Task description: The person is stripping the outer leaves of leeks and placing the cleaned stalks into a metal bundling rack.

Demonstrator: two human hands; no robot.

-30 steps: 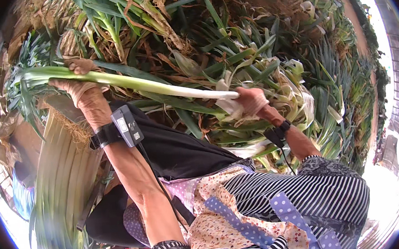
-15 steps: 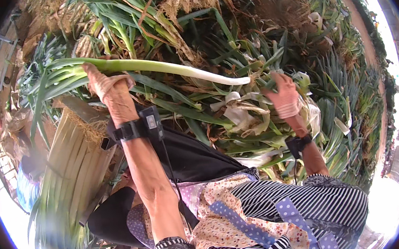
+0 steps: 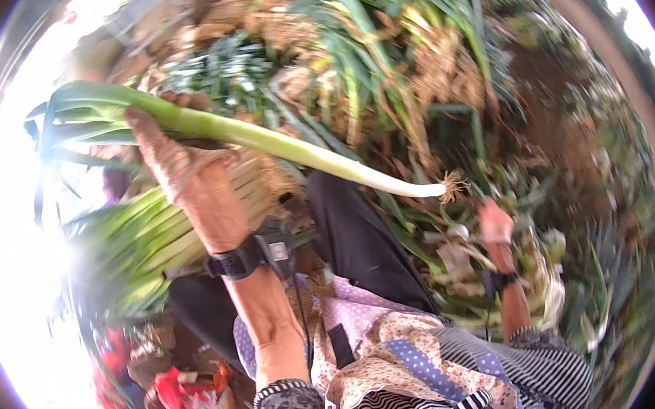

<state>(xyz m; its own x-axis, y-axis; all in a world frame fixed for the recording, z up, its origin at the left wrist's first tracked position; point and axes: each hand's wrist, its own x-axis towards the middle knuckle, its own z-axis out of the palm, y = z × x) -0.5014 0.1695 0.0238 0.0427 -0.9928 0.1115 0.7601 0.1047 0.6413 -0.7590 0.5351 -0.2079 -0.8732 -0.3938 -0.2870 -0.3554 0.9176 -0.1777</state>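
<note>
A single leek (image 3: 291, 147) is gripped in my left hand (image 3: 183, 159), whose thumb and fingers wrap round its green upper part. Its leaves fan out to the left, and the white shank slopes down to the right, ending in a small tuft of roots. Low at the right, my right hand (image 3: 495, 225) is apart from the leek, above the loose trimmed leaves. Motion smears its fingers, so their pose is unclear. Beyond and below my left wrist lies a pile of cleaned leeks (image 3: 150, 228), side by side.
Untrimmed leeks with dry roots (image 3: 443, 62) are heaped ahead of me. Discarded leaves and peelings (image 3: 457, 263) cover the ground at right, near my dark-clad knee (image 3: 362, 240). A red and tan item (image 3: 197, 407) is at lower left.
The view has swung to the left, bringing the pile of cleaned leeks further in. The held leek now slants down more steeply, and its root tuft shows clearly. My right hand has blurred.
</note>
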